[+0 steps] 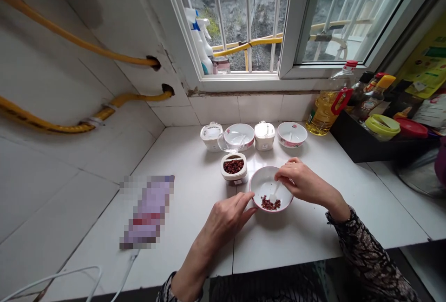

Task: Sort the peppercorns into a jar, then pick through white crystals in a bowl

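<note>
A white bowl with a pink rim [258,179] stands on the tiled counter, with small reddish-brown grains [271,203] at its bottom. My right hand [300,179] pinches the handle of a small white spoon [275,194], whose tip touches the grains. At the bowl's left rim rests my left hand [228,213], fingertips against the outside and thumb lower down. Just behind and left of the bowl is an open container [234,167] full of the same kind of grains, its clear lid raised.
Two lidded white containers [211,135] [265,135] and two bowls [240,135] [292,134] line the wall. An oil bottle [324,107] stands beside a black rack [358,141] of bottles at right. A blurred purple object [149,213] with a white cable [128,269] lies left.
</note>
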`<state>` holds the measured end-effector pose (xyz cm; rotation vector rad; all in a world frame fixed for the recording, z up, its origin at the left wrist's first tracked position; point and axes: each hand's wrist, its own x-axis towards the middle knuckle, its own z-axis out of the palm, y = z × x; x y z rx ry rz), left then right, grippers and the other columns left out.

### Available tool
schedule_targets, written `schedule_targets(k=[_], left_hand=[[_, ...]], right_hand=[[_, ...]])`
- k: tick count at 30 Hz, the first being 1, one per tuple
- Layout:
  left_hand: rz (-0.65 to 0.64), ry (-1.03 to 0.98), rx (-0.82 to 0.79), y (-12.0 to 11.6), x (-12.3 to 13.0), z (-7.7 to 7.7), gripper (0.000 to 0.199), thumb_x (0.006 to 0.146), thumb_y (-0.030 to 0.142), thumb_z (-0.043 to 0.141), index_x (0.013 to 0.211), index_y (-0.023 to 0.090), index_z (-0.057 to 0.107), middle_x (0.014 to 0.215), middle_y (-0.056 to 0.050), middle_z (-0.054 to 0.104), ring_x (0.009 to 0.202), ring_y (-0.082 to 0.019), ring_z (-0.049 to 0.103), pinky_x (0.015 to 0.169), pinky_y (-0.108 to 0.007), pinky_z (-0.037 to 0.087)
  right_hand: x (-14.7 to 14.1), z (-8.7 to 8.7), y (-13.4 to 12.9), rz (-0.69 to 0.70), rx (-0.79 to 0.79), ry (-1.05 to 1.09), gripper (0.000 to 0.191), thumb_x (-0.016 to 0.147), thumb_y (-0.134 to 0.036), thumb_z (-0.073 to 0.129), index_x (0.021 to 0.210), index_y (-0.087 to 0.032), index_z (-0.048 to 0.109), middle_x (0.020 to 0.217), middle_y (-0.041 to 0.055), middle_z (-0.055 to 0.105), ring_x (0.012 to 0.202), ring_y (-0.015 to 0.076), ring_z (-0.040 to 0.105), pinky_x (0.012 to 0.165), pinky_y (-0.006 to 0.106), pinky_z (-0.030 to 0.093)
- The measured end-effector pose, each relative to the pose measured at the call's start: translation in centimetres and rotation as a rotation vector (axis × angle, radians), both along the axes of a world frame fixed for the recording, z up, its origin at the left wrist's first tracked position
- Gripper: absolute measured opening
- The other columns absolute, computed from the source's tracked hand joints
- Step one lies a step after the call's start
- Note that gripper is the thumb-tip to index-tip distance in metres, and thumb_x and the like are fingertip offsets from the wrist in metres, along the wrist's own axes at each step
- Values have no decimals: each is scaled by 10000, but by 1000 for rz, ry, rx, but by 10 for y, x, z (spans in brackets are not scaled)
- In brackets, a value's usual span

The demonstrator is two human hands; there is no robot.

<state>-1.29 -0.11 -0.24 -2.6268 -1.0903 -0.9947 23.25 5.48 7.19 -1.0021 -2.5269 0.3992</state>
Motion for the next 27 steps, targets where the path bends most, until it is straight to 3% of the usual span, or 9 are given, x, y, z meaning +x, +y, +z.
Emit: schedule_targets(k=[5,14,27], left_hand=[[12,14,5,-1,1,4,226,1044,310,390,1118,137,515,770,-12,650,571,-137,637,475,-243,472],[5,19,-4,-2,1,7,219,1044,294,394,1117,130,520,732,1,628,535,-124,607,476,-234,458],[16,14,-16,-2,0,5,209,1037,291,404,1127,141,518,768,-21,658,575,-139,635,490,-237,481]], right_hand=[[-6,-1,-3,15,-118,90,225,862,-25,511,857,-182,672,808,21,731,708,147,616,857,368,445],[2,-6,2,-171,-272,296,203,878,-129,515,832,-205,698,704,9,699,739,164,605,751,317,474],[1,-8,5,-272,-479,479,189,858,-292,533,807,-184,679,691,19,661,678,158,610,631,288,490]])
